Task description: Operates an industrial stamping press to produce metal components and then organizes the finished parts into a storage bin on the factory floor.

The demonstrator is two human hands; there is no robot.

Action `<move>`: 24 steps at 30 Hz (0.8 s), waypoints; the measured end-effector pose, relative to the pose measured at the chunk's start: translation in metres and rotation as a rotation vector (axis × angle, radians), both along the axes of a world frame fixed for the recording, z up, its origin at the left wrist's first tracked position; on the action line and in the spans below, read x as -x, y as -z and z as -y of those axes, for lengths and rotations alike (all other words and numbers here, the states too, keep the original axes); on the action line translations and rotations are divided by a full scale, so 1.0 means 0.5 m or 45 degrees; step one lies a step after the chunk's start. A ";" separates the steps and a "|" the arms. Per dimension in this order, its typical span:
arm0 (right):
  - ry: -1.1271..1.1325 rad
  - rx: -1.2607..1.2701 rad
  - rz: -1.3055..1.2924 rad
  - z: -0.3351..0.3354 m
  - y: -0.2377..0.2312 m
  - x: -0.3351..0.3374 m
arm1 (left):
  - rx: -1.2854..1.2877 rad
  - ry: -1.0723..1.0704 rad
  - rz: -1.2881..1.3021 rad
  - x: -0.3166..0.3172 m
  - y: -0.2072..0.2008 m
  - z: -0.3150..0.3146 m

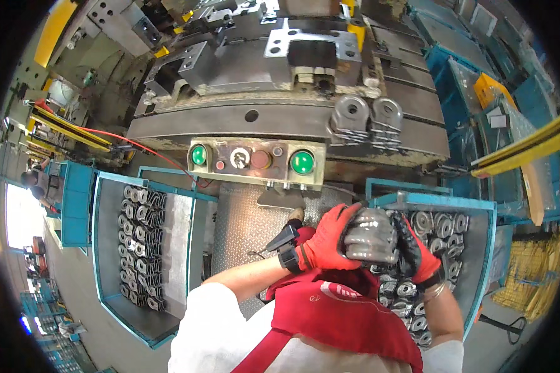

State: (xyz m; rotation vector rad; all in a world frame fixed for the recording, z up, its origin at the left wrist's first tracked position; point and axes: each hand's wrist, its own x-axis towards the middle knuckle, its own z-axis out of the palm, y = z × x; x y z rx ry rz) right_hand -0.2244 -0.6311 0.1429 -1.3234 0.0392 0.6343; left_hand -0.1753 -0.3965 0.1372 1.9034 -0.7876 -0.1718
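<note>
Between my two gloved hands is a stack of rounded, shiny grey metal parts (371, 236), pressed together in a row. My left hand (331, 239), in a red glove, wraps the stack's left side. On its right side, my right hand (415, 248), in a red glove with dark fingers, grips the same stack. The stack is held over the near left edge of a blue-rimmed bin (493, 230), where many similar ring-ended metal parts (443, 225) lie in rows. My forearms hide some of that bin's contents.
Ahead, a control box (229, 163) with green and red buttons fronts the press bed (218, 124). Two stacks of metal parts (353, 115) stand on the bed's right side. Another blue bin (99, 248) at left holds rows of parts. A yellow bar (522, 146) juts in at right.
</note>
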 end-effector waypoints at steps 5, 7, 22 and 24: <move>-0.154 -0.297 0.003 -0.166 -0.102 -0.213 | 0.733 -0.243 -0.587 -0.103 0.047 -0.094; -0.073 -0.158 0.001 -0.170 -0.008 -0.282 | 0.685 -0.327 -0.507 -0.165 0.051 -0.122; 0.068 1.244 0.702 -0.293 0.115 -0.548 | -0.588 -0.818 -0.192 -0.508 0.190 -0.149; -0.118 1.457 0.460 -0.341 0.117 -0.573 | -0.491 -0.809 -0.273 -0.538 0.230 -0.144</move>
